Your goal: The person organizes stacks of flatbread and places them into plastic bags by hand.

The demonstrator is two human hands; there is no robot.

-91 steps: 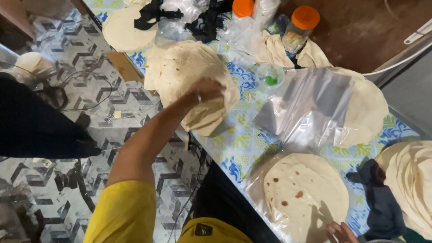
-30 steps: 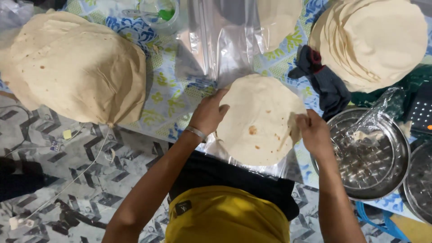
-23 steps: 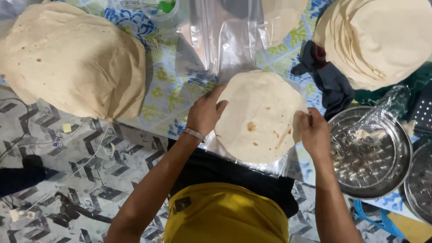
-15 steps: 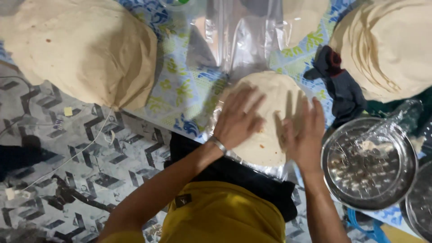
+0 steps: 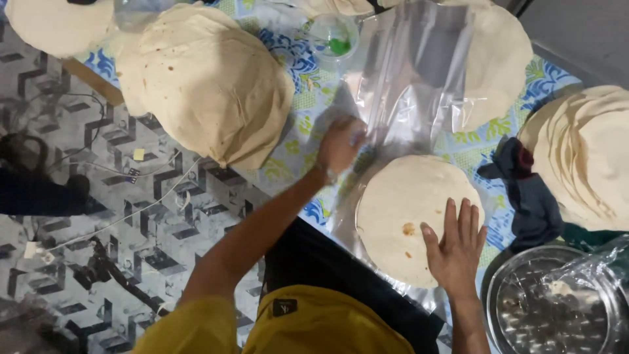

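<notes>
Low and right of centre, the right hand (image 5: 453,244) lies flat, fingers spread, on the flatbread (image 5: 405,210); up-left of it, the left hand (image 5: 340,142) pinches the plastic bag (image 5: 419,85), fingers blurred.

Flatbread (image 5: 406,210) on plastic sheet (image 5: 419,85), between two flatbread stacks.

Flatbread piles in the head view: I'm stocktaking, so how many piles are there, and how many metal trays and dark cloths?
Flatbread piles: 5
Metal trays: 1
Dark cloths: 1
Total: 7
</notes>
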